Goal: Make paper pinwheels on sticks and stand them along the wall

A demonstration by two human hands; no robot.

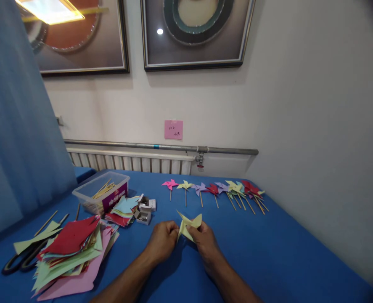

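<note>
White wall [315,126] bounds the blue table [262,261] at its far and right edges, and I have blue surface stretching from the right hand [207,244] to that right side. Leftward, a paper stack [71,259] and plastic tub [115,198] narrow the room; pinwheels [199,189] line the far side. Mid-table, the right hand pinches a pale yellow paper piece [197,221], thumb on top. The left hand [162,240] curls at its left edge; I cannot tell whether it grips.
</note>
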